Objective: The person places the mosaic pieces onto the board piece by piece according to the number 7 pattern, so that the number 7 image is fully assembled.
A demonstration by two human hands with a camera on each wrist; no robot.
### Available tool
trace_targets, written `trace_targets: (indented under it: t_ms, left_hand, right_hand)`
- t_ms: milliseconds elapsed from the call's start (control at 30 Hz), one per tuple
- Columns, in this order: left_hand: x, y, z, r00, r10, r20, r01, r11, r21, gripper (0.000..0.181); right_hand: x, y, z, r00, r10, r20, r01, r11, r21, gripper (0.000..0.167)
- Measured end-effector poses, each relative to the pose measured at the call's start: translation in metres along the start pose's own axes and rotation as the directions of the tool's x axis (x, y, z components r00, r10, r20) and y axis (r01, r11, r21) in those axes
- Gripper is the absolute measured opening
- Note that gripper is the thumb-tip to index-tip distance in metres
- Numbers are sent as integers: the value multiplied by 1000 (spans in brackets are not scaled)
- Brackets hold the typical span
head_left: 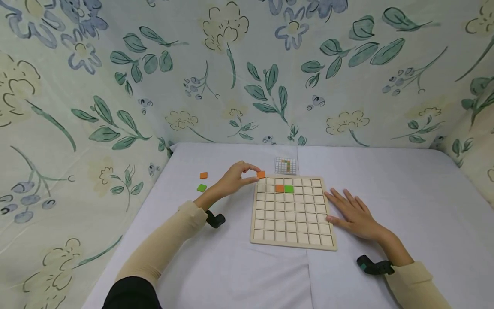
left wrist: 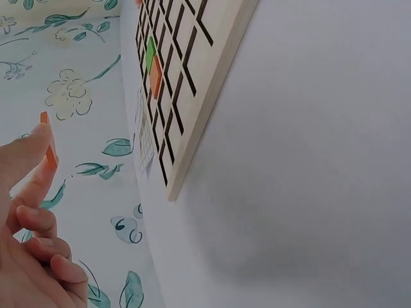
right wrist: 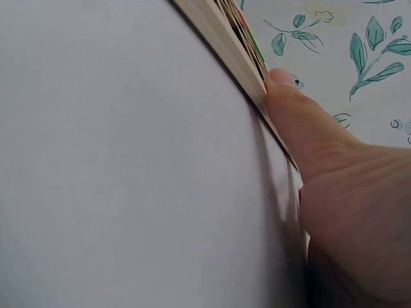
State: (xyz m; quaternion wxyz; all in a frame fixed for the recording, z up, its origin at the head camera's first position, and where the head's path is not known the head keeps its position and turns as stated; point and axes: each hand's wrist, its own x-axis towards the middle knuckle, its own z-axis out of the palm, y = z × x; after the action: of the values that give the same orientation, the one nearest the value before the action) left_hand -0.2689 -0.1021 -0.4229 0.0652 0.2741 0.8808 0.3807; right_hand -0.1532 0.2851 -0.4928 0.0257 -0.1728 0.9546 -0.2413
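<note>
Between thumb and index finger, the left hand (head_left: 233,178) pinches an orange tile (head_left: 261,174) at the upper left corner of the wooden grid board (head_left: 293,246). The left wrist view shows that tile (left wrist: 49,142) edge-on in the left hand (left wrist: 32,224), its other fingers curled. In the board's second row lie an orange tile (head_left: 279,189) and a green tile (head_left: 289,189), side by side. The right hand (head_left: 356,216) is spread at the board's right edge; its thumb touches the side of the board, as the right hand (right wrist: 334,167) also shows in the right wrist view.
A small card with a grid pattern (head_left: 286,165) lies behind the board. Left of the left hand, a loose orange tile (head_left: 203,175) and a loose green tile (head_left: 201,188) lie on the white cloth (head_left: 247,274). A flowered curtain (head_left: 231,86) hangs behind the table.
</note>
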Motion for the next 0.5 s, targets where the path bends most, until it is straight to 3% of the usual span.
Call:
trace_targets:
  t_ms: [500]
  left_hand:
    - [36, 16, 47, 998, 38, 50, -41, 998, 55, 37]
  right_hand:
    - [0, 1, 1, 1000, -2, -4, 2, 1000, -7, 78]
